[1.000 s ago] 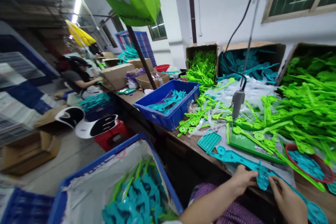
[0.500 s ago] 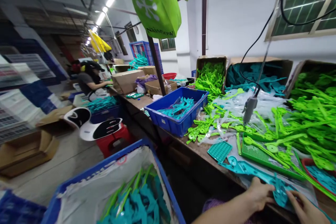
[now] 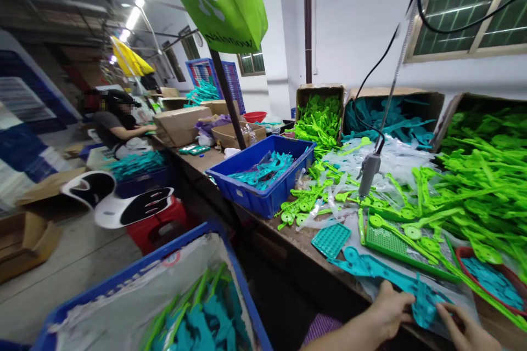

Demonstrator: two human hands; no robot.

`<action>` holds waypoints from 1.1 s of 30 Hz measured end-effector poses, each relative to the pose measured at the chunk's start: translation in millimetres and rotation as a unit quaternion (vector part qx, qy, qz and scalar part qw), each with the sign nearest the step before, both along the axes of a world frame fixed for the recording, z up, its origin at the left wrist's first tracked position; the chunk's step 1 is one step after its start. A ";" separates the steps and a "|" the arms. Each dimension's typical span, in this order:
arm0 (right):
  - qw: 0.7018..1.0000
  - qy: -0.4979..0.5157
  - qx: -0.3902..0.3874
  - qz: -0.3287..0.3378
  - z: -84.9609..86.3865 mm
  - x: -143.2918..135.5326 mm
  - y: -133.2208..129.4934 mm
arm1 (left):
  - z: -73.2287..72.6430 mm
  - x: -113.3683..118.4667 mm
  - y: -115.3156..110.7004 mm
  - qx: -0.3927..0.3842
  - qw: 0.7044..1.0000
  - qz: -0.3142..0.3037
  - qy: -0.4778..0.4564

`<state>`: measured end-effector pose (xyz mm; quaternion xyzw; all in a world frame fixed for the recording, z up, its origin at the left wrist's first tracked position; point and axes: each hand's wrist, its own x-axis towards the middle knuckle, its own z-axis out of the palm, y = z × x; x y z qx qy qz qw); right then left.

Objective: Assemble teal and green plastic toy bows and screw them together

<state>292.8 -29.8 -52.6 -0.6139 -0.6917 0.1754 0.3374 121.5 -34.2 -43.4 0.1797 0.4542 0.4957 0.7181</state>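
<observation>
At the bench's front edge, low on the right, my left hand (image 3: 389,310) pinches the near end of a teal plastic part (image 3: 424,304). My right hand (image 3: 463,326) grips the same piece from the other side, fingertips pressed to it. Part of each hand's grip is hidden behind the piece. Beyond the hands, a long teal strip with a round end (image 3: 362,263) lies on the bench. Next to it are a small teal perforated tray (image 3: 331,239) and a green perforated tray (image 3: 411,252) with lime parts on it.
A grey hanging tool (image 3: 369,174) dangles over the bench. Lime parts (image 3: 489,175) are heaped at the right. A blue bin (image 3: 261,197) stands on the bench, and a lined blue crate (image 3: 242,279) is low in front. A person (image 3: 119,120) sits at the far left.
The view has turned slightly to the right, so bench, bins and bag appear farther left. Both hands still hold the teal part in much the same way.
</observation>
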 end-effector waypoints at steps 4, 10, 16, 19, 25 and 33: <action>0.996 0.080 0.013 -0.045 65.4 -44.3 -3.0 | 18.6 -7.1 -7.0 0.013 1.000 -0.015 -0.013; 0.985 0.131 0.029 -0.113 82.2 -45.6 -12.4 | 25.4 -12.3 -0.5 0.022 0.999 -0.031 -0.029; 0.982 0.048 0.026 -0.180 58.1 -40.4 -49.8 | 18.2 -14.7 0.0 0.027 0.997 -0.063 -0.037; 0.984 -0.005 0.012 -0.175 54.2 -48.7 -46.8 | 19.2 -15.9 0.2 0.027 0.997 -0.068 -0.037; 0.980 -0.070 -0.027 -0.186 54.5 -54.1 -42.6 | 20.3 -16.1 1.8 0.014 0.997 -0.064 -0.041; 0.967 -0.129 -0.065 -0.209 58.1 -59.8 -40.1 | 19.6 -16.3 2.1 0.008 0.997 -0.070 -0.030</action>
